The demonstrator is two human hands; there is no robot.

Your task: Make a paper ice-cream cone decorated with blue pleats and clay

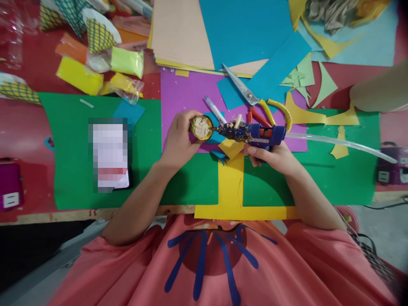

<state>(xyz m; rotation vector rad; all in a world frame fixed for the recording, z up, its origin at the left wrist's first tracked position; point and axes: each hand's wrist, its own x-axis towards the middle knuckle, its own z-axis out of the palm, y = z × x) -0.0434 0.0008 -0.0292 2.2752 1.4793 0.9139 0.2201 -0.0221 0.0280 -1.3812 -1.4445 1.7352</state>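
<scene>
My left hand (pixel 182 138) is wrapped round a small yellow patterned cone or cup (pixel 202 127) with crumpled off-white filling at its open end. A dark blue glue gun (pixel 267 134) is gripped in my right hand (pixel 270 157), its nozzle pointing left and touching or nearly touching the cup's rim. Dark residue covers the gun's front, and a clear glue stick (pixel 334 142) sticks out far behind it. Beneath the cup and nozzle lie blue and yellow paper pieces on a purple sheet (pixel 188 91).
Open scissors (pixel 250 97) and a capped pen (pixel 215 110) lie just beyond the gun. A blurred-out phone (pixel 110 155) rests at left on green paper (pixel 73 187). Clay packets (pixel 79 75) and patterned cones (pixel 98 34) are at back left. A beige cylinder (pixel 381 89) stands at right.
</scene>
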